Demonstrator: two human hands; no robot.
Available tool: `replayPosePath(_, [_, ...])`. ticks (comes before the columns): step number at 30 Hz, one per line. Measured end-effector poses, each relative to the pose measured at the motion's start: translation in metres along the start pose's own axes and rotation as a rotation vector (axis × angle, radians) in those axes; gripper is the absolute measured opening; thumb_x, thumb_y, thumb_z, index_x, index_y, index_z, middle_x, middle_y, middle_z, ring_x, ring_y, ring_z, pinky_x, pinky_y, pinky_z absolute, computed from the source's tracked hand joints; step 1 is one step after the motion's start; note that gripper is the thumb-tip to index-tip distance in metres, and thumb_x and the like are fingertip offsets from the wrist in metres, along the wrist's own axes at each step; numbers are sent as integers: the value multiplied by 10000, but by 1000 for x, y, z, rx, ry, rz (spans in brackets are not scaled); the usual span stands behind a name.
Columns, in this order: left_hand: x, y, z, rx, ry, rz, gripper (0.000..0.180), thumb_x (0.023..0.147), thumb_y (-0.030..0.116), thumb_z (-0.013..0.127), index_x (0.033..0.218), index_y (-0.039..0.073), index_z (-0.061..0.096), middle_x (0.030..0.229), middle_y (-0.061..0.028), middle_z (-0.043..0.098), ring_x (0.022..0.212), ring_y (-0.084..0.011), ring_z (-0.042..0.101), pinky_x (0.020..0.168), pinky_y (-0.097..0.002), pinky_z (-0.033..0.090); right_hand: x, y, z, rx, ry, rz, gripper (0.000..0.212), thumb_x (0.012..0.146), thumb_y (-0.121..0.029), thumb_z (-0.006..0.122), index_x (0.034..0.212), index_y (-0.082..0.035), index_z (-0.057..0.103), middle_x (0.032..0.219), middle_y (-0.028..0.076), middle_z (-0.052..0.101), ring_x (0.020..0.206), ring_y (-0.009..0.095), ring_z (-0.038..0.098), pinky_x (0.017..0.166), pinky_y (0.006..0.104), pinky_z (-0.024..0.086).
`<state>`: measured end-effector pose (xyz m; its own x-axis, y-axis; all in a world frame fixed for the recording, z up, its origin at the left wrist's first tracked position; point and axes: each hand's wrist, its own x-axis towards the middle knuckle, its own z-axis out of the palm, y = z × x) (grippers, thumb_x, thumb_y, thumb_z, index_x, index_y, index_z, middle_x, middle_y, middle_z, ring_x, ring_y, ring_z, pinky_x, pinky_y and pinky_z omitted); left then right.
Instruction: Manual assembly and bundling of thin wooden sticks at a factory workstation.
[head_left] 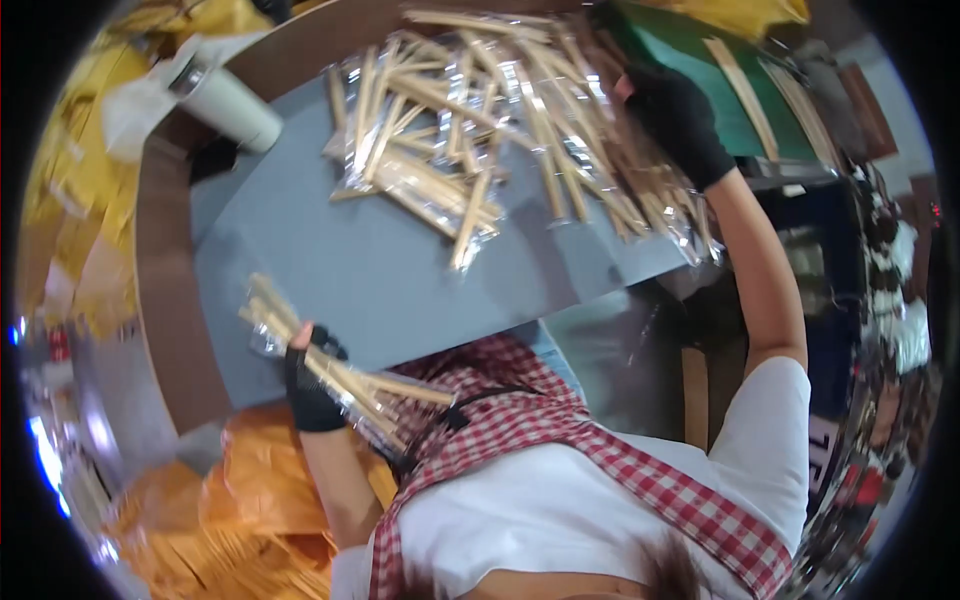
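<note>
My left hand point(318, 385), in a black fingerless glove, is closed around a bunch of wrapped wooden chopsticks point(335, 370) near the front left of the grey table. The bunch slants across the palm, its lower end near my checked apron. A large loose pile of chopsticks point(440, 130) in clear plastic wrappers covers the far middle and right of the table. Over the pile's right end reaches my right hand point(680, 125), gloved in black too. One bare fingertip shows; the other fingers are dark and blurred, so their grip cannot be made out.
A white tumbler point(230, 105) stands at the table's far left corner. A brown raised rim point(175, 300) borders the grey tabletop point(300, 230). Beyond my right hand, wooden strips lie on a green surface point(690, 50). Orange bags point(260, 480) bulge below the table at left.
</note>
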<state>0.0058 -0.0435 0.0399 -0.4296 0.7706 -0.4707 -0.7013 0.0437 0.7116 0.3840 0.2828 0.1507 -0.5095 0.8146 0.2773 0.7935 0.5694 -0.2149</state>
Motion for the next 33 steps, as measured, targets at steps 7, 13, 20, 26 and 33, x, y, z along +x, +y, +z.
replayPosePath(7, [-13,10,18,36,183,50,155,892,215,630,923,112,518,752,9,508,670,-102,501,593,-244,426,12,-150,135,295,-71,-245,213,769,-77,592,981,-75,614,927,171,621,871,363,622,719,439,501])
replayPosePath(13, [-23,22,-26,30,107,36,195,911,237,619,829,133,476,701,44,425,628,-83,441,579,-242,390,62,-178,182,-15,-68,-358,282,814,-120,593,1095,-134,611,1126,80,585,990,285,599,818,397,505])
replayPosePath(20, [-18,19,-38,-60,92,57,174,888,217,635,958,96,532,795,-7,535,735,-125,539,651,-266,443,36,-207,155,-51,336,-775,257,845,-227,598,1091,-155,623,1061,54,599,905,237,601,715,363,494])
replayPosePath(26, [14,13,-6,-102,-155,-202,316,926,231,580,1130,-9,552,1033,-164,663,858,-220,661,705,-303,513,-57,-243,155,278,217,-853,455,806,-269,691,1187,-40,595,867,89,591,744,240,589,631,357,468])
replayPosePath(33, [18,-4,29,124,-256,-250,214,847,128,692,1021,22,626,789,-56,636,652,-141,609,581,-272,491,-77,-227,164,614,209,-801,460,679,-195,757,1064,-7,589,1032,142,612,760,313,618,654,374,502])
